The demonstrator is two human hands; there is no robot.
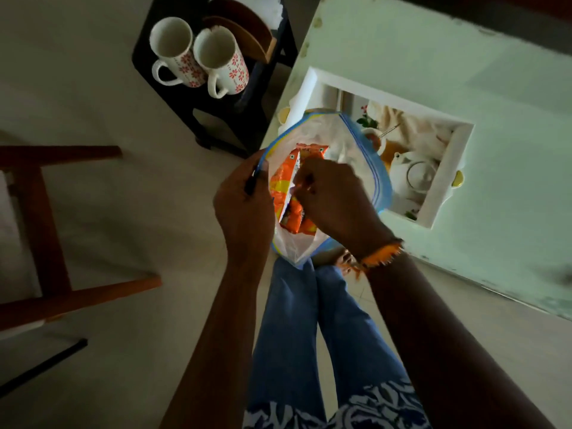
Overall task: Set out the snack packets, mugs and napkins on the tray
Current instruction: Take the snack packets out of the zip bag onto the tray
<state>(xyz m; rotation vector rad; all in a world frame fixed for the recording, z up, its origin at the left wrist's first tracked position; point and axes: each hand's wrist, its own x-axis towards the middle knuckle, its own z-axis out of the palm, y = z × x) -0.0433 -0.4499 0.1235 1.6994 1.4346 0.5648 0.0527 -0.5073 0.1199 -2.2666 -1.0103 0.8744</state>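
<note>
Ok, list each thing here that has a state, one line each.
Zip bag: open, held up.
Snack packets: inside the bag, not on the tray.
Left hand: gripping the bag's rim.
Right hand: inside the bag, on a packet.
Mugs: upright, empty, on the stool.
Tray: nothing set out yet.

Clear plastic bag (356,140), glossy mugs (198,54)

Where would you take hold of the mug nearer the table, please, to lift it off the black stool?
Take the mug nearer the table by its handle, coming in from the near side. It stands upright on the black stool with the handle facing the camera; the other mug crowds its left, so a grip around the body is awkward.
</note>
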